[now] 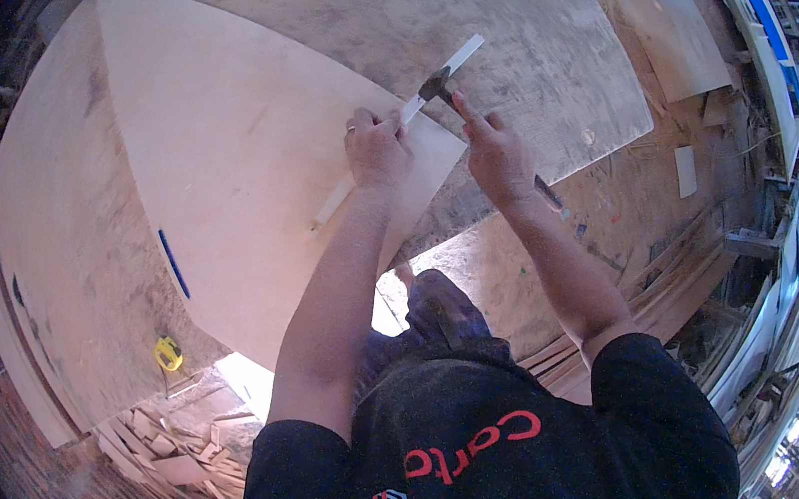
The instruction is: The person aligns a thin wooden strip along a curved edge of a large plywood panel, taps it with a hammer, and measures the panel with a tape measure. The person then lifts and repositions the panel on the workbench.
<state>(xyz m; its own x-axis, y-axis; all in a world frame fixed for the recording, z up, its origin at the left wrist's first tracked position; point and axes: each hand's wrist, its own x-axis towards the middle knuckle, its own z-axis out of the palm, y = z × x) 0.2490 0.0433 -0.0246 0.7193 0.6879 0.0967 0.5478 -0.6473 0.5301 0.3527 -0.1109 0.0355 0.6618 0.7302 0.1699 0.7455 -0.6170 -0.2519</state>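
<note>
Left hand (pixel 377 151) pressing wooden strip (pixel 407 115), right hand (pixel 497 158) gripping hammer (pixel 438 85)

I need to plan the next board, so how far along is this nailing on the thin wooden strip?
Done: the pale plywood sheet lies on the workbench, with the thin pale wooden strip laid along its right edge. In hand: the left hand presses the strip down while the right hand holds a dark-headed hammer at it. Left: no nail heads can be made out, so most of the strip looks unfastened.
</note>
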